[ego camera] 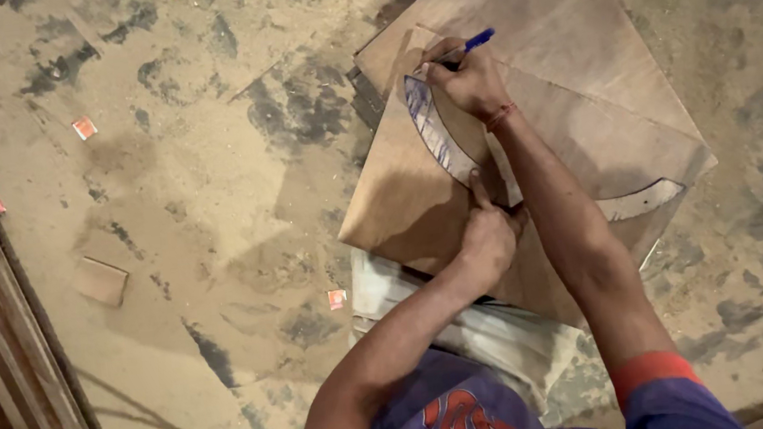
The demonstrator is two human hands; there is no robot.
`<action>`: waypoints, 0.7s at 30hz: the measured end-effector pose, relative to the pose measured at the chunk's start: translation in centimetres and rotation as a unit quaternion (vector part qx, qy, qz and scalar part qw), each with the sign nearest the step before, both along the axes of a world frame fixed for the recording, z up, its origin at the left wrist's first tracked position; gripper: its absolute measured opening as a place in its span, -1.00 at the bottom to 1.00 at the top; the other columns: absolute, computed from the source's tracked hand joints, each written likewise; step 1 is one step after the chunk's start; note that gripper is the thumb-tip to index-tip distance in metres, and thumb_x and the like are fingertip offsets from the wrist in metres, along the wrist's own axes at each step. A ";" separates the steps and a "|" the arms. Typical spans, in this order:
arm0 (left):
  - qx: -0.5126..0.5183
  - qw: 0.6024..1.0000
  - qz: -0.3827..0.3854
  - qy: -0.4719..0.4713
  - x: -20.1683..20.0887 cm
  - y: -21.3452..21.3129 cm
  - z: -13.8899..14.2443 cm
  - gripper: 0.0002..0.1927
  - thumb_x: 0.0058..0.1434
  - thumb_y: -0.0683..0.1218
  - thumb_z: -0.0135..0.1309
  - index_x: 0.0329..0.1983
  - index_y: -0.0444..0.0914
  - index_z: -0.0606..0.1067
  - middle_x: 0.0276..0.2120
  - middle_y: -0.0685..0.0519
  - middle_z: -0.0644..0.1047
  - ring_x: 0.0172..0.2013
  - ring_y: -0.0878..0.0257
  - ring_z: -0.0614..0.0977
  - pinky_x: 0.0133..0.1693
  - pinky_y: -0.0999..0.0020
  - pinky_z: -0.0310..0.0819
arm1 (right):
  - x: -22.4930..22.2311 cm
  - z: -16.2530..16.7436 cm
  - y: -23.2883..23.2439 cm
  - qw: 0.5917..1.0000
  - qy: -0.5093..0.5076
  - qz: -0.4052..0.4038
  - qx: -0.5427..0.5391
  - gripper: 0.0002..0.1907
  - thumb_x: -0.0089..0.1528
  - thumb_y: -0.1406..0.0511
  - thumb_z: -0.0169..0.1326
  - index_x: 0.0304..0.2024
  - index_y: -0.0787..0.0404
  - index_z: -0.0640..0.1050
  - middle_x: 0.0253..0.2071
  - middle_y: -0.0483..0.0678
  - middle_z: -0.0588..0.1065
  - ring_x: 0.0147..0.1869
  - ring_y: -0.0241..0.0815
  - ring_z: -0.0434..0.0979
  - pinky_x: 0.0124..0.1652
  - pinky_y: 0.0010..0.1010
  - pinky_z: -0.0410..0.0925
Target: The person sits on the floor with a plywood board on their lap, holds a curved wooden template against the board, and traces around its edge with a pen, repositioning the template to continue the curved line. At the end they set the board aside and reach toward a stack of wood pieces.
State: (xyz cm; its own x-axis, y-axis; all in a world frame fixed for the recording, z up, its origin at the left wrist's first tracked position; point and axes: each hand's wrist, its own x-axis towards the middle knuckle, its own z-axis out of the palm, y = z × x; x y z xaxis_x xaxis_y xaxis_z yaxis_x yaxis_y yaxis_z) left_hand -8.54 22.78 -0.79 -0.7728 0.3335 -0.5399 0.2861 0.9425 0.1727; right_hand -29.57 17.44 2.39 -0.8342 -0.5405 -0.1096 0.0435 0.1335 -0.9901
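Two plywood sheets, one curved template, one blue pen, four paper scraps.
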 end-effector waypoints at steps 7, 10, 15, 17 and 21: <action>0.026 1.000 -0.004 0.010 0.2 -0.2 -0.2 -0.23 0.29 -0.11 -0.11 0.60 0.03 0.08 -0.15 -0.21 0.65 0.23 -0.71 0.28 0.15 -0.14 0.47 | -0.1 -0.7 0.0 0.987 0.143 0.037 0.065 -0.87 0.27 0.40 0.18 -0.15 0.34 0.61 -0.26 -0.01 0.62 -0.21 -0.21 0.62 -0.19 -0.41 0.47; 0.056 0.997 0.044 0.012 0.2 0.2 -1.3 -0.21 0.21 -0.13 -0.10 0.55 0.06 0.07 0.00 -0.44 0.54 0.18 -0.71 0.26 -0.23 0.03 0.62 | 0.0 -1.1 0.6 0.975 0.201 0.049 0.085 -0.89 0.28 0.38 0.21 -0.16 0.31 0.64 -0.25 0.00 0.62 -0.23 -0.17 0.62 -0.22 -0.37 0.45; 0.065 0.996 0.052 0.019 0.3 0.0 -0.9 -0.30 0.26 -0.10 -0.03 0.50 0.06 0.21 -0.10 -0.26 0.62 0.27 -0.66 0.29 0.07 -0.05 0.47 | 0.6 -1.7 3.2 0.960 0.259 0.041 0.096 -0.89 0.27 0.38 0.24 -0.17 0.30 0.63 -0.22 0.02 0.62 -0.21 -0.15 0.62 -0.23 -0.36 0.46; 0.057 0.998 0.033 0.008 0.2 -0.4 0.2 -0.26 0.23 -0.07 0.02 0.52 0.04 0.21 -0.13 -0.21 0.63 0.23 -0.60 0.34 0.23 -0.20 0.30 | 1.8 -2.1 4.2 0.975 0.202 0.025 0.087 -0.88 0.25 0.40 0.20 -0.17 0.30 0.63 -0.26 0.02 0.61 -0.24 -0.12 0.61 -0.25 -0.36 0.45; 0.030 1.000 0.000 -0.006 -0.3 -0.8 2.4 -0.23 0.26 -0.02 0.05 0.58 0.06 0.18 -0.12 -0.17 0.65 0.18 -0.47 0.41 0.46 -0.48 -0.09 | 4.4 -2.6 5.5 0.978 0.196 0.001 0.068 -0.83 0.24 0.44 0.13 -0.12 0.26 0.64 -0.21 0.05 0.62 -0.19 -0.06 0.65 -0.19 -0.34 0.48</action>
State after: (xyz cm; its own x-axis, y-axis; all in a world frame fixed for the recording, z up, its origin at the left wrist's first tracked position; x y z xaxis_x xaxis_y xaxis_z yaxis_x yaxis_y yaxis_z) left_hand -8.86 21.95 1.58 -0.7665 0.3660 -0.5278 0.2839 0.9302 0.2327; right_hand -25.12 22.98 -0.20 -0.8254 -0.5451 0.1469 -0.3358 0.2649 -0.9039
